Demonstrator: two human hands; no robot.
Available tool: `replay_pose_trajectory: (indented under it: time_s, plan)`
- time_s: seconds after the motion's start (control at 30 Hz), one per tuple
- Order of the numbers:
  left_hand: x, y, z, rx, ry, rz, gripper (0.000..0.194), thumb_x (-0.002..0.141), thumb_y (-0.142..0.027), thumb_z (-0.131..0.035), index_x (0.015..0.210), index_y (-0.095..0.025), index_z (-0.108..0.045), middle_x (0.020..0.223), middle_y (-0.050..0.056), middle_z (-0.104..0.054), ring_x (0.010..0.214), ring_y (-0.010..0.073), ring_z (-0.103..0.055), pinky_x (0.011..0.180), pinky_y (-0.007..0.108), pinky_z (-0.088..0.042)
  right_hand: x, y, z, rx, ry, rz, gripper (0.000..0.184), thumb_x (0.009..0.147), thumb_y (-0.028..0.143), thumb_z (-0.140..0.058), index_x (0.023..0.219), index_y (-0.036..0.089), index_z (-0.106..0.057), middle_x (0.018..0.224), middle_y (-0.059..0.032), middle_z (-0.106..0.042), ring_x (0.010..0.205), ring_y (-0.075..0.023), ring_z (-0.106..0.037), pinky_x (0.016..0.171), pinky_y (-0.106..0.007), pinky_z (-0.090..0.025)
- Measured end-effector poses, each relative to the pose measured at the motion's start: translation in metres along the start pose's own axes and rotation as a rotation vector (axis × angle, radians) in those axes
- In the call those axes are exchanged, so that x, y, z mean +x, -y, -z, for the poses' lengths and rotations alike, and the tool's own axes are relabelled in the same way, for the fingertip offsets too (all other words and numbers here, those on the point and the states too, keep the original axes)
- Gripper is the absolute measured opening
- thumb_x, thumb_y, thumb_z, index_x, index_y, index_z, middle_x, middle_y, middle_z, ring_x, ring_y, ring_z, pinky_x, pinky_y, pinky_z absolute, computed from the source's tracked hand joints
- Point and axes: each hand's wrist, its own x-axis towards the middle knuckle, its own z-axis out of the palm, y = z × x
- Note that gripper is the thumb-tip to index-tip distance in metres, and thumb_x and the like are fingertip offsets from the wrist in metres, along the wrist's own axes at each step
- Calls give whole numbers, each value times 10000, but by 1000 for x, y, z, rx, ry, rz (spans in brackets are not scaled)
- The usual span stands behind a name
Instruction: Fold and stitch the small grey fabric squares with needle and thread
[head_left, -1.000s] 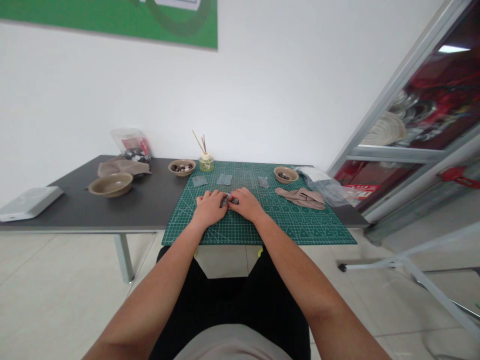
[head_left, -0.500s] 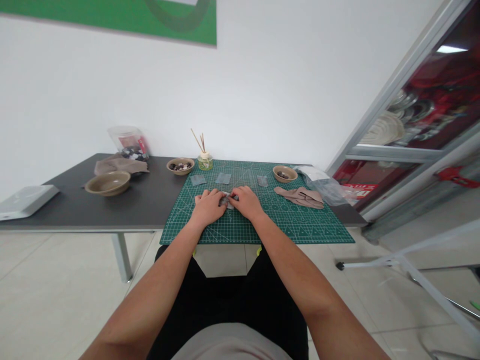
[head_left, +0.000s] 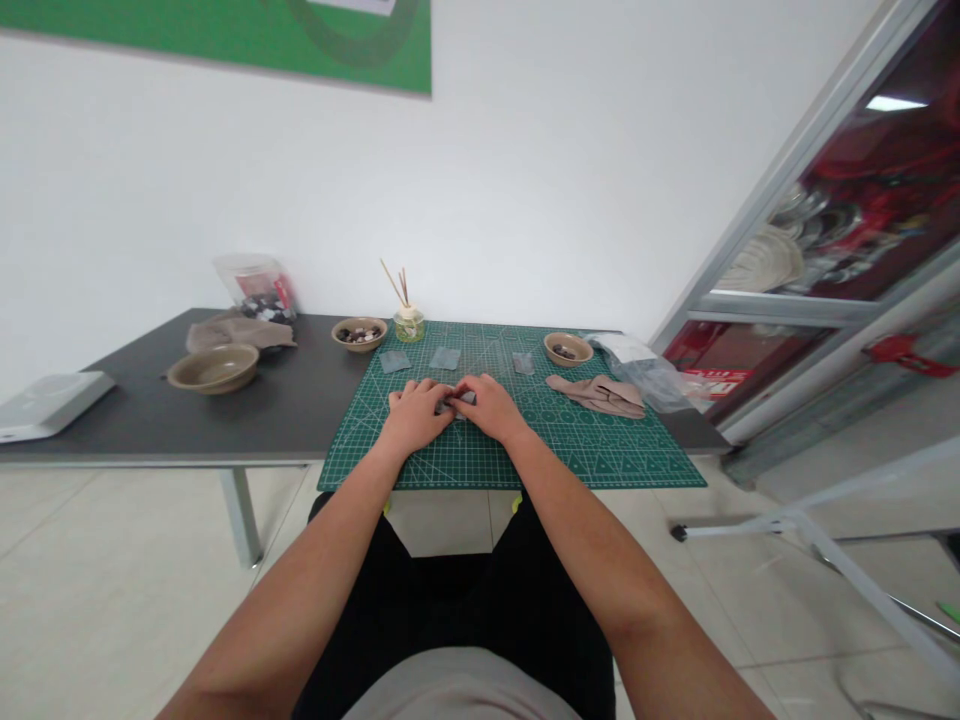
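Note:
My left hand (head_left: 417, 412) and my right hand (head_left: 489, 406) meet over the middle of the green cutting mat (head_left: 495, 465). Both have bent fingers closed on a small clear plastic bag (head_left: 468, 397). Fingers cover most of it, so its contents cannot be made out. Beyond my hands, similar flat bags lie on the mat: one bag (head_left: 395, 361) at left, another bag (head_left: 445, 358) in the middle and a third bag (head_left: 523, 363) at right. A bowl (head_left: 360, 335) of dark and pale stone-like pieces stands at the left; another bowl (head_left: 568, 349) holds a few dark pieces.
A reed diffuser (head_left: 409, 322) stands at the mat's back edge. Right of my hands lie a brown cloth (head_left: 600, 394) and a crumpled plastic bag (head_left: 649, 372). Leftward are a larger bowl (head_left: 214, 370), a clear tub (head_left: 255, 285) and a white device (head_left: 52, 403).
My right fingertips have shifted slightly left toward my left fingers over the small bag. Otherwise the things on the table stay where they were; the view has tilted a little.

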Motion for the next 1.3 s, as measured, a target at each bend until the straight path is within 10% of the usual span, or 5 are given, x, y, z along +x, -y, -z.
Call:
replay_pose_trajectory:
  time_s: [0.47,0.73,0.93,1.3]
  plan:
    - [5,8,2,-240,-140,201,161,858,-346,-546,902,-215,-626,1023,72,-680,1013,266,-554,836,405,-417,-1,-1,-4,-225,14,-149,566,730,627,-714,1129,228,-672,1217,-108,-620,1101,-304,-491,918,-449,-379]
    - [4,14,4,-523,-268,247,166,822,-368,-570,779,-210,-590,733,-7,-614,704,160,-549,672,286,-398,2,-10,1,296,-72,-228,176,794,346,-671,861,207,-588,808,16,-652,760,-150,-583,728,-277,-415]
    - [3,15,5,-637,-307,309,167,775,-369,-601,781,-201,-604,648,-32,-588,653,144,-544,646,265,-385,5,-18,-2,578,-323,-273,247,759,374,-658,870,209,-512,802,14,-643,747,-151,-598,733,-278,-453]
    - [5,17,2,-684,-239,288,87,772,-296,-562,747,-218,-532,647,-20,-673,623,154,-621,664,277,-433,5,-14,0,516,-244,-291,153,742,293,-677,857,196,-647,825,-14,-703,770,-155,-645,758,-288,-486]
